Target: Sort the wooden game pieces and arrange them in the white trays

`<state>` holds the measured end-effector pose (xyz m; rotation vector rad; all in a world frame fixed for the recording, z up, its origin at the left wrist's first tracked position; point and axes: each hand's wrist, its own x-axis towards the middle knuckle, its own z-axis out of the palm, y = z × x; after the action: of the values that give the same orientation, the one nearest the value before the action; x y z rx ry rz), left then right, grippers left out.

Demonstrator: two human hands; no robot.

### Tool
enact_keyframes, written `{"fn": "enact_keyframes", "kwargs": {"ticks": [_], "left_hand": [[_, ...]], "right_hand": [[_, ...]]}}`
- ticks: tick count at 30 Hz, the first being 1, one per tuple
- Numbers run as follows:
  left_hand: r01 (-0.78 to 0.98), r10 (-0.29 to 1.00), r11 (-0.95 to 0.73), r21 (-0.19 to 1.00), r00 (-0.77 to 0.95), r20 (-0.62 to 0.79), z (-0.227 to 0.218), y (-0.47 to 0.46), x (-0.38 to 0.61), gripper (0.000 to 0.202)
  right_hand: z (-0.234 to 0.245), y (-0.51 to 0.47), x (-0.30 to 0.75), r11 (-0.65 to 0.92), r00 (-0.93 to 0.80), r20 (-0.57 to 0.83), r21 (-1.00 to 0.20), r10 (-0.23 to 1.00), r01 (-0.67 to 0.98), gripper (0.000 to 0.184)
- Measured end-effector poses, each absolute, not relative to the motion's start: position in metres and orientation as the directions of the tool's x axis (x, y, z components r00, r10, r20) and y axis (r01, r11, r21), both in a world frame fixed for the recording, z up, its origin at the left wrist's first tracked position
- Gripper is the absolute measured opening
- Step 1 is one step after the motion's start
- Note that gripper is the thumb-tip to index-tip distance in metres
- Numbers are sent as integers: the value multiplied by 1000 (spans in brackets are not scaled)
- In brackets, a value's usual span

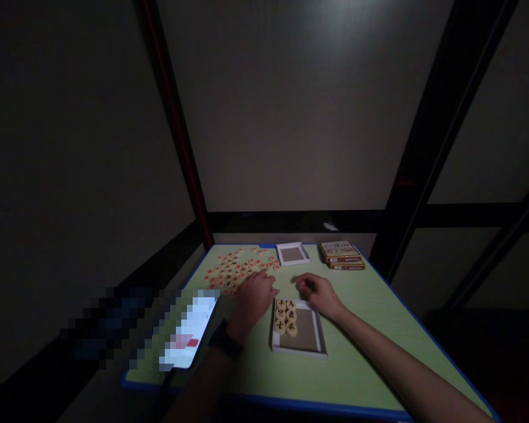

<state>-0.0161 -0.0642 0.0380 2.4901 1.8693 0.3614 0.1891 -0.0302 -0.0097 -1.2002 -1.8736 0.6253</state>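
Near the far left corner of the desk [370, 352] the left grip [253, 296] covers loose pieces [233, 270], the right grip [320, 294] sits by the tray [298, 351], both curled, contents impossible to tell; a careless sweep could scatter pieces.

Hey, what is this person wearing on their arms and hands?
Both forearms are bare, with no sleeves or gloves in view. The left hand has a dark band, perhaps a watch, at its wrist. The right hand wears nothing visible.
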Motion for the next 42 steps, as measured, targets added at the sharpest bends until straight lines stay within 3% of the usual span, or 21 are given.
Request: {"fn": "enact_keyframes", "kwargs": {"ticks": [5, 15, 18, 20, 24, 30, 34, 39, 42], "left_hand": [[961, 961, -264, 81, 255, 107, 45, -59, -12, 15], [936, 950, -294, 195, 265, 163, 34, -48, -38, 26], [947, 963, -232, 223, 191, 188, 45, -39, -55, 28], [970, 978, -159, 183, 129, 165, 57, -33, -67, 28], [980, 980, -166, 108, 151, 129, 76, -23, -89, 32], [975, 980, -196, 105, 192, 46, 87, -12, -113, 35], [966, 973, -232, 112, 231, 21, 86, -2, -111, 30], [976, 977, -213, 42, 213, 6, 73, 10, -81, 20], [985, 985, -172, -6, 172, -11, 64, 14, -63, 25]], "right_hand": [[-9, -31, 188, 414, -231, 344, -750, 910, 516, 24], [-6, -33, 188, 425, -253, 341, -728, 905, 539, 21], [-7, -33, 188, 422, -262, 332, -737, 906, 528, 23], [-8, -31, 189, 416, -256, 329, -746, 909, 519, 25], [-11, -29, 189, 396, -244, 313, -769, 918, 502, 27], [-13, -28, 190, 389, -253, 300, -780, 920, 491, 31], [-17, -25, 191, 385, -247, 299, -782, 922, 489, 29], [-20, -23, 192, 389, -245, 305, -785, 920, 482, 26], [-20, -23, 192, 396, -242, 315, -780, 918, 484, 26]]}}
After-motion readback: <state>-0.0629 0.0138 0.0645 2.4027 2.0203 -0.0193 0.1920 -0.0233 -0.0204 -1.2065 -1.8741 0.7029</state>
